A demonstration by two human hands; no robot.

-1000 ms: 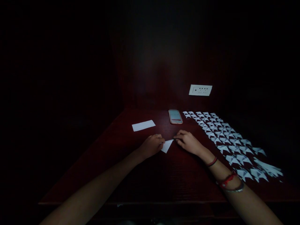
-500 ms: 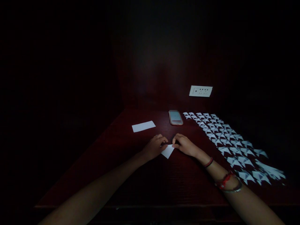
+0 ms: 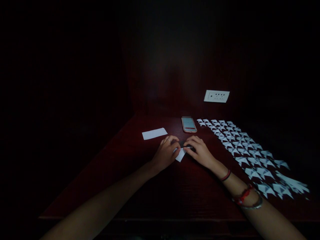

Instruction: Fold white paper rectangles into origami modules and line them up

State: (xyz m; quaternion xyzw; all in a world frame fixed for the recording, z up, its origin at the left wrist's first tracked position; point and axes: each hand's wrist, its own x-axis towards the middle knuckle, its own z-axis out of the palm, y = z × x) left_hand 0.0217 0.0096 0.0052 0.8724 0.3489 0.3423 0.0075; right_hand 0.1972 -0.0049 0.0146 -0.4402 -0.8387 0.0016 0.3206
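Note:
Between my two hands is a small white piece of folded paper [image 3: 181, 156], its pointed end toward me. My left hand [image 3: 167, 150] pinches its left side with thumb and curled fingers; a ring shows on one finger. On the right side, my right hand [image 3: 198, 151] has its thumb and fingertips closed on the paper's upper edge. Parts of the paper are hidden under the fingers. A flat white paper strip [image 3: 154, 133] lies on the table beyond my left hand.
A phone [image 3: 189, 124] lies on the dark red table [image 3: 120, 160] beyond my hands. Rows of folded white paper figures [image 3: 242, 146] cover the right side, with a bundle of paper strips [image 3: 292, 182] beside them. A white socket plate [image 3: 216, 96] is on the wall.
Both hands have moved slightly away from me with the folded paper. My right fingers now reach further over its upper edge. The whole view has shifted a little.

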